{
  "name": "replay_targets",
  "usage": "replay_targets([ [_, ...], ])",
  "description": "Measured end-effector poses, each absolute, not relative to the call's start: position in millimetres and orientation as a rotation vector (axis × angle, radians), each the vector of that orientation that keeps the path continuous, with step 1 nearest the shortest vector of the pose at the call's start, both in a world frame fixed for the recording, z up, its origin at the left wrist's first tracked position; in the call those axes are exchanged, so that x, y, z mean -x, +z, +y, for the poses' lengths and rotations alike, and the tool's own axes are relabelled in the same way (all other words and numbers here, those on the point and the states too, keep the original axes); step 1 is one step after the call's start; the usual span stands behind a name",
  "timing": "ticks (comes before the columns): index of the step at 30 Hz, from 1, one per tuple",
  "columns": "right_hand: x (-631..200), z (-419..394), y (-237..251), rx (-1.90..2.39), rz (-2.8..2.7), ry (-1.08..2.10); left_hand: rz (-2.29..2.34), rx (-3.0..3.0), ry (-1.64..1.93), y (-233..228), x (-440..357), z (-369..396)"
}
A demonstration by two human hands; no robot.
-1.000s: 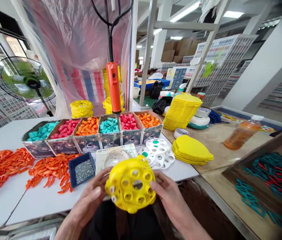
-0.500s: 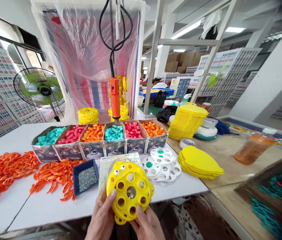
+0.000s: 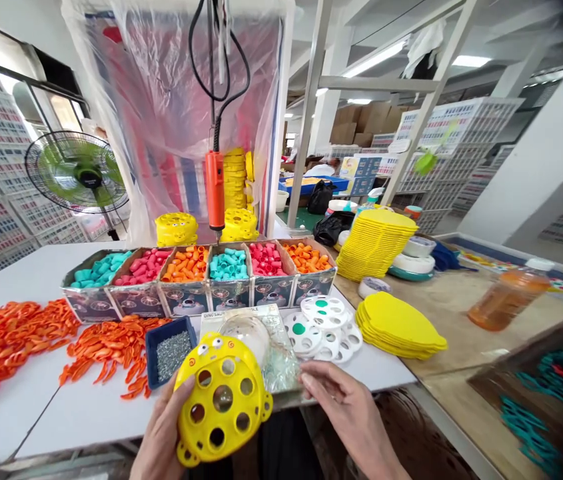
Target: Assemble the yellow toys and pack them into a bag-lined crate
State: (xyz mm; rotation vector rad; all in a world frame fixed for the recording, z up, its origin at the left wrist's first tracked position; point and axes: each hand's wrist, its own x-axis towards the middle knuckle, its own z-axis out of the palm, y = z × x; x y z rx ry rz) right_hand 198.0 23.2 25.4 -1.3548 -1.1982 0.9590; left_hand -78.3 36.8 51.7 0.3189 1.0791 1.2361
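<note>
Since approx half a sec ago the yellow shell has shifted to the person's left and dropped lower, and the right hand has come off it; before, both hands gripped it in the middle. Now the left hand alone holds it, thumb on its left rim, fingers hidden behind, so closed around the shell. The shell is a round turtle-like disc w/ holes, holed face toward the camera, tilted a bit; its head end w/ two eyes points up and slightly left, tail nub down-left, so long axis runs roughly vertical. It hangs over the front edge of the white counter, just below the blue screw tray. Right hand is empty, fingers loosely spread, tips touching the clear plastic packet lying on the counter beside the shell. Behind: white discs, a row of boxes w/ coloured caps, orange parts spread at left, and the orange hanging screwdriver, which now sits further left in view than before.
</note>
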Motion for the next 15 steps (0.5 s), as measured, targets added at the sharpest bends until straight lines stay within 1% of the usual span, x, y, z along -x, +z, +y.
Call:
replay_targets([
  [4,-183.4,28.8,27.6,1.34,-1.305,0.93,1.099,-0.401,1.19,64.6,65.8,39.7],
  [7,-175.5,30.8,27.2,1.315,-1.354,0.928,1.084,-0.416,1.184,64.7,64.4,41.2],
  [15,-165.2,33.4,35.4,1.286,-1.379,1.09,1.06,-0.395,1.179,57.2,63.8,45.0],
])
